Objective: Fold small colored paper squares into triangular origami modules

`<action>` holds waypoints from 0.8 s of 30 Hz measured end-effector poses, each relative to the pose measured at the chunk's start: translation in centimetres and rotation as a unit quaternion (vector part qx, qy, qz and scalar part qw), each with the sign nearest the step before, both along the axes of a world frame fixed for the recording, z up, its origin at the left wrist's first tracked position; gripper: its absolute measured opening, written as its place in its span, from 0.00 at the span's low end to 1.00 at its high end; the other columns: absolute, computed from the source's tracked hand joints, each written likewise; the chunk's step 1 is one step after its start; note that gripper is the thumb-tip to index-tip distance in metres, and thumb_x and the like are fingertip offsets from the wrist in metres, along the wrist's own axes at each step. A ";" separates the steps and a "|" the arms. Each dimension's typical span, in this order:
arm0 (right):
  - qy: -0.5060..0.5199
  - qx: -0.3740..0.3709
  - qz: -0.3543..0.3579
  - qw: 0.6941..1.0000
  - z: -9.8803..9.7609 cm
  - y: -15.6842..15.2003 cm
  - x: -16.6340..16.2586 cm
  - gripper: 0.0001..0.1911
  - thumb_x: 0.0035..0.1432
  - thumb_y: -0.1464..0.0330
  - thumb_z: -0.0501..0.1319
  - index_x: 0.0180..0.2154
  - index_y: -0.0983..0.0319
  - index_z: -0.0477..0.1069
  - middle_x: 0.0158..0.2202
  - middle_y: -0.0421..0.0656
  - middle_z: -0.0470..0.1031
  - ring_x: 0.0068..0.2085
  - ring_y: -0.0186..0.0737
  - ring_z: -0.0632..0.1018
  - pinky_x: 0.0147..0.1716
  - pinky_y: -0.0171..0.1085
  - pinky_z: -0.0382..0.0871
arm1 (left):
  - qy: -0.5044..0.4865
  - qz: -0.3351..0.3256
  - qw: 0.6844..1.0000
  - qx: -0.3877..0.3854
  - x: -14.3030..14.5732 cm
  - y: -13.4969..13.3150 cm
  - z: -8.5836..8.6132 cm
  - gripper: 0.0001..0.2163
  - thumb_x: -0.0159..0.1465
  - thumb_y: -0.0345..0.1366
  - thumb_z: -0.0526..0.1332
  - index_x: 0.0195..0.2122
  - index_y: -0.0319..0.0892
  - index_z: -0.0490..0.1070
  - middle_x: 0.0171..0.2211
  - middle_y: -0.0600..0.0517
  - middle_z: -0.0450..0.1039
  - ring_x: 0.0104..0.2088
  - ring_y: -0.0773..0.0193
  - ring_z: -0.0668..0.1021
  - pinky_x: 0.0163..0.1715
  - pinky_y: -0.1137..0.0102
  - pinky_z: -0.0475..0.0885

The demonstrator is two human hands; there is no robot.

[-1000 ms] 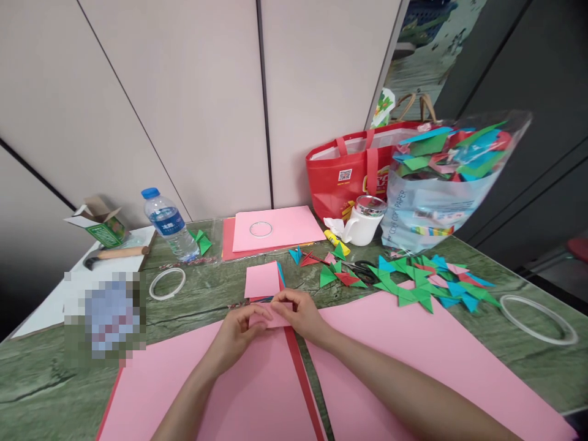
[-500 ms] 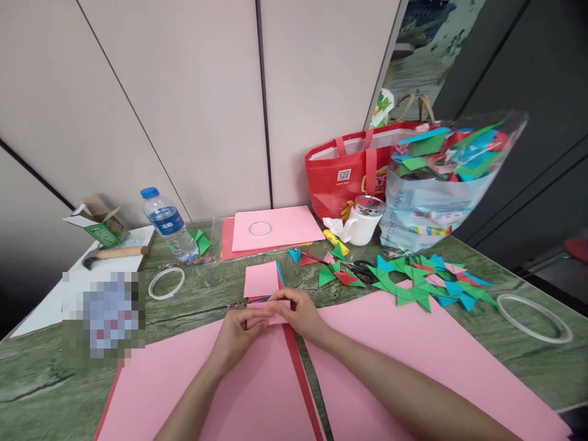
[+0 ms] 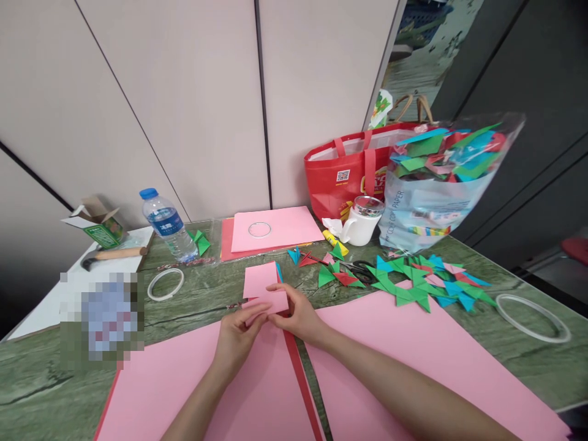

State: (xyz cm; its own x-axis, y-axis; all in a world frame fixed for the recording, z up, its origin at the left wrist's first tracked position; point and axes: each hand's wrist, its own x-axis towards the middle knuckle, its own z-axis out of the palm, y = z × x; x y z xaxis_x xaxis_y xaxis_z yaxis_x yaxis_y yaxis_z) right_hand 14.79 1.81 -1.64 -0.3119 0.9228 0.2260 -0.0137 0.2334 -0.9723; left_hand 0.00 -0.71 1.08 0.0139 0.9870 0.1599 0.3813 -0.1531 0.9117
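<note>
A small piece of pink paper (image 3: 266, 304), which looks folded, is pinched between both my hands at the centre of the head view. My left hand (image 3: 239, 331) grips its left end, fingers along the face and thumb below. At its right end my right hand (image 3: 296, 313) has the index finger on the upper edge and the thumb under it. Just beyond lies a stack of small paper squares (image 3: 260, 280), pink on top with blue and red at the edges. Large pink sheets (image 3: 184, 380) spread under my wrists, with a red sheet (image 3: 303, 383) showing along one side.
Folded paper pieces (image 3: 404, 282), scissors (image 3: 362, 271) and a glue stick (image 3: 335, 242) lie to the right. Behind them stand a white mug (image 3: 362, 223), a red bag (image 3: 328, 184) and a plastic bag (image 3: 413, 211). Leftward are a water bottle (image 3: 168, 226), a hammer (image 3: 114, 254) and a white ring (image 3: 165, 285).
The pink paper has tilted up and shifted slightly left in my hands. My right thumb now shows beneath it, and the right fingers have moved along its upper edge.
</note>
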 end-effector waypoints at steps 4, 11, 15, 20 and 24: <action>-0.015 -0.006 -0.013 1.000 0.1 0.0 0.0 0.20 0.41 0.76 0.57 0.40 0.61 0.62 0.29 0.38 0.68 0.25 0.31 0.69 0.23 0.29 0.63 | -0.009 -0.003 1.000 -0.002 0.2 0.0 -0.2 0.07 0.50 0.34 0.62 0.30 0.45 0.77 0.32 0.50 0.78 0.34 0.57 0.77 0.36 0.67 0.71; -0.021 -0.010 -0.028 0.999 0.0 0.2 -0.1 0.16 0.38 0.77 0.57 0.34 0.62 0.64 0.28 0.37 0.68 0.27 0.31 0.69 0.24 0.28 0.63 | -0.017 -0.002 1.000 -0.023 0.3 0.0 -0.1 0.06 0.50 0.33 0.62 0.28 0.43 0.77 0.29 0.51 0.78 0.32 0.59 0.78 0.35 0.68 0.72; 0.062 -0.061 -0.003 0.996 -0.7 0.5 -0.3 0.15 0.39 0.77 0.56 0.33 0.62 0.62 0.28 0.37 0.69 0.29 0.32 0.72 0.27 0.30 0.66 | -0.005 0.005 1.000 -0.020 0.0 0.1 -0.1 0.07 0.50 0.34 0.62 0.30 0.42 0.77 0.30 0.51 0.78 0.32 0.59 0.78 0.34 0.68 0.73; 0.100 -0.092 0.009 0.991 -1.2 0.7 -0.5 0.13 0.40 0.77 0.57 0.32 0.62 0.62 0.27 0.38 0.71 0.28 0.33 0.74 0.29 0.33 0.69 | 0.005 0.009 1.000 -0.011 -0.4 0.4 -0.2 0.07 0.50 0.34 0.62 0.30 0.42 0.76 0.31 0.51 0.78 0.31 0.59 0.78 0.32 0.69 0.73; 0.075 -0.078 -0.023 0.994 -1.2 0.6 -0.6 0.13 0.40 0.76 0.59 0.33 0.62 0.63 0.25 0.37 0.71 0.29 0.34 0.74 0.29 0.33 0.69 | 0.031 0.008 0.999 0.014 -0.6 0.5 -0.6 0.07 0.51 0.34 0.62 0.30 0.43 0.76 0.31 0.51 0.78 0.31 0.58 0.78 0.33 0.67 0.74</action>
